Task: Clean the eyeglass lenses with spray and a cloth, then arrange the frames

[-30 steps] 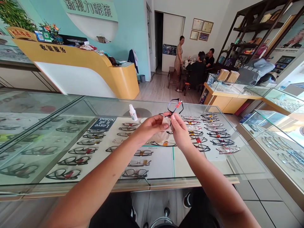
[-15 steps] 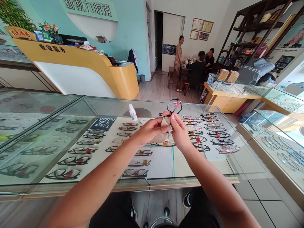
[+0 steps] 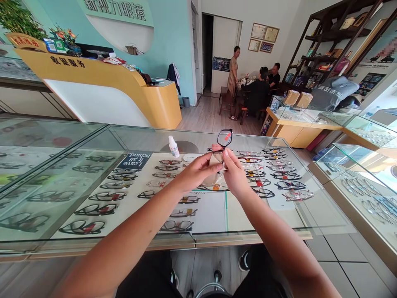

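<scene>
Above the glass display case (image 3: 149, 142) I hold a pair of dark-framed eyeglasses (image 3: 225, 138) upright, one lens with a red sticker rising over my fingers. My left hand (image 3: 203, 167) is closed on a beige cleaning cloth (image 3: 216, 158), which is wrapped around the lower part of the glasses. My right hand (image 3: 232, 167) pinches the frame by its middle. The cloth and the fingers hide the other lens. A small white spray bottle (image 3: 173, 147) stands on the glass top, beyond my left hand.
Rows of eyeglasses (image 3: 120, 185) lie inside the case beneath my arms, beside a dark blue sign (image 3: 134, 161). Across the aisle is a yellow-and-white counter (image 3: 161, 105). Several people (image 3: 257, 93) are around a table at the back. More glass cases (image 3: 366, 174) stand at right.
The eyeglasses have turned slightly, so the upper lens faces me more and sits a little further left. Both hands keep their hold and have barely moved.
</scene>
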{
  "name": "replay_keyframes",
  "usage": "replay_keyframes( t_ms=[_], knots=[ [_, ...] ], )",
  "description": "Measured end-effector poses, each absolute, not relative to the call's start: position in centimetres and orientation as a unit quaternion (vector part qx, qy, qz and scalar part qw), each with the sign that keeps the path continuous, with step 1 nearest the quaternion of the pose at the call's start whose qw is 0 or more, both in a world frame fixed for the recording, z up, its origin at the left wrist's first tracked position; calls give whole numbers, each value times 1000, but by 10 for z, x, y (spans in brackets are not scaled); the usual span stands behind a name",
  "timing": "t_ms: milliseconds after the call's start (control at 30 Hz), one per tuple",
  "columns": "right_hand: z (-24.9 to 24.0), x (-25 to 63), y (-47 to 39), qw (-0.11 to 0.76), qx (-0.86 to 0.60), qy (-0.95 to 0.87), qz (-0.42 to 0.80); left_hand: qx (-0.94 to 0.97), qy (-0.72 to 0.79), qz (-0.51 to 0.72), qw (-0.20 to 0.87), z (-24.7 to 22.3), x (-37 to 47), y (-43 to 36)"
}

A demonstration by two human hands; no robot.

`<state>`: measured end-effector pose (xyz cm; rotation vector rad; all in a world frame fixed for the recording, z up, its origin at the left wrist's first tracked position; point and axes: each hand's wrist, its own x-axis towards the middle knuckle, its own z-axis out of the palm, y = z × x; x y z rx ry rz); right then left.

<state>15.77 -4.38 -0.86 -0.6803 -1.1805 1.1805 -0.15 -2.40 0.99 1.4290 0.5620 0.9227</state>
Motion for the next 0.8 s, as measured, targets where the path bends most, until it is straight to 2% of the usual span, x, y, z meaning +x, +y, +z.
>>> replay_keyframes(
  t_ms=[367, 600, 800],
  knots=[
    [4, 158, -48, 600, -311, -501, 540, 611, 242, 397, 640, 11, -3, -24],
    [5, 158, -50, 597, -259, -498, 574, 616, 270, 384, 632, 8, -3, -22],
    [5, 158, -50, 585, -288, -504, 567, 609, 292, 391, 625, 10, -2, -23]
  ],
)
